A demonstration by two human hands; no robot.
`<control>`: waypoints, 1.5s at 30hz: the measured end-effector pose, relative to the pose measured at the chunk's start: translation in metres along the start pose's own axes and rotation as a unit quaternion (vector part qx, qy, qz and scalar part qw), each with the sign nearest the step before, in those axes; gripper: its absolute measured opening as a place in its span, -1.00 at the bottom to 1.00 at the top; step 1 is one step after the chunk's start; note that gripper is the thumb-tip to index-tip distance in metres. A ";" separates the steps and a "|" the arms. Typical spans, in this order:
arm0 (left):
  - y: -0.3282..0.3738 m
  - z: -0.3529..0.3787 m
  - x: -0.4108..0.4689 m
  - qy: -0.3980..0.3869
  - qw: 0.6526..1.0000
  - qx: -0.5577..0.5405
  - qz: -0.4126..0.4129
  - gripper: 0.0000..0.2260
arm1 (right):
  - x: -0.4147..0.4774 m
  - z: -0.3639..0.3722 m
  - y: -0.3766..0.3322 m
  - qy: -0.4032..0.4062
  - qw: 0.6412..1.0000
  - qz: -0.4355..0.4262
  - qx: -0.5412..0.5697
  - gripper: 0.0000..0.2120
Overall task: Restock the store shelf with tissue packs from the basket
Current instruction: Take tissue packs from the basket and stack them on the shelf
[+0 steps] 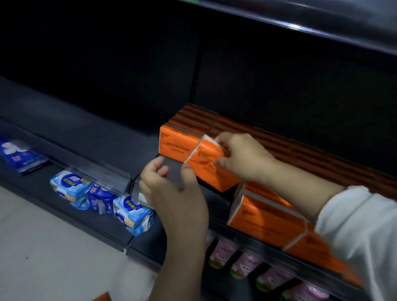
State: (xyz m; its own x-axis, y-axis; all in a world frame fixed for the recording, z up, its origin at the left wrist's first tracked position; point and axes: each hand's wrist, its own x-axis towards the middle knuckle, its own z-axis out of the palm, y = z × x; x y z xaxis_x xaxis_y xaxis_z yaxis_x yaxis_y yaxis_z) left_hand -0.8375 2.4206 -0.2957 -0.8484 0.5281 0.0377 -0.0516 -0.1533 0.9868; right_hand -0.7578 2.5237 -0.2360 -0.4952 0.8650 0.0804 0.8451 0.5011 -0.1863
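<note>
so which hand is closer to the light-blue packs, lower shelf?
Left. Left hand hovers just up-right of the light-blue packs; right hand is farther right, gripping the tilted orange tissue pack.

Glossy orange plastic wrap on the tissue packs (pixel 267 220), matt dark shelf (pixel 90 122), clear plastic price rail (pixel 99 176).

On the dark shelf (pixel 102 135), the right hand (pixel 242 157) pinches the upper end of a tilted orange tissue pack (pixel 206 168), just in front of a standing row of orange packs (pixel 192 119). The left hand (pixel 171 187), fingers loosely curved, touches the pack's lower left corner with its thumb. Further orange packs (pixel 267 220) lie along the shelf's front edge.
</note>
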 end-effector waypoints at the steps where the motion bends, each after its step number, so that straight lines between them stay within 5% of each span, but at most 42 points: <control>1: -0.001 0.001 -0.001 -0.011 1.000 0.013 0.006 -0.70 | 0.001 0.004 0.002 -0.004 1.000 0.003 -0.022 -0.65; 10: -0.005 0.003 -0.001 -0.047 0.998 0.047 -0.014 -0.76 | 0.009 0.034 0.010 0.036 0.986 -0.020 -0.162 -0.68; 19: -0.008 0.007 -0.013 -0.069 0.989 0.129 0.030 -0.75 | -0.036 0.006 0.037 0.096 0.993 -0.029 -0.066 -0.58; 23: -0.012 0.004 -0.038 -0.153 0.962 0.196 0.113 -0.62 | -0.107 -0.025 0.070 0.151 0.988 -0.011 -0.008 -0.60; 28: -0.019 0.003 -0.114 -0.315 0.884 0.253 0.233 -0.77 | -0.273 -0.024 0.126 0.194 0.977 0.078 0.042 -0.66; 33: -0.048 0.001 -0.217 -0.558 0.704 0.311 0.309 -0.77 | -0.437 0.027 0.168 0.177 0.947 0.245 0.111 -0.72; 36: -0.064 0.004 -0.266 -0.624 0.626 0.352 0.308 -0.75 | -0.498 0.059 0.187 0.154 0.917 0.338 0.143 -0.70; 41: -0.083 0.026 -0.313 -0.674 0.549 0.395 0.297 -0.68 | -0.549 0.102 0.223 0.099 0.875 0.437 0.183 -0.63; 45: -0.095 0.047 -0.341 -0.700 0.519 0.395 0.292 -0.70 | -0.559 0.134 0.252 0.074 0.832 0.499 0.231 -0.60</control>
State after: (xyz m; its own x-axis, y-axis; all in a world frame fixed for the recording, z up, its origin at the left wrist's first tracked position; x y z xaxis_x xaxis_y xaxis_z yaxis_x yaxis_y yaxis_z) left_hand -0.5191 2.2944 -0.3944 0.6439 0.7585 -0.1010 0.6995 -0.5299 0.4795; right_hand -0.2947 2.1629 -0.4587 0.4648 0.8560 -0.2265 0.6363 -0.5008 -0.5868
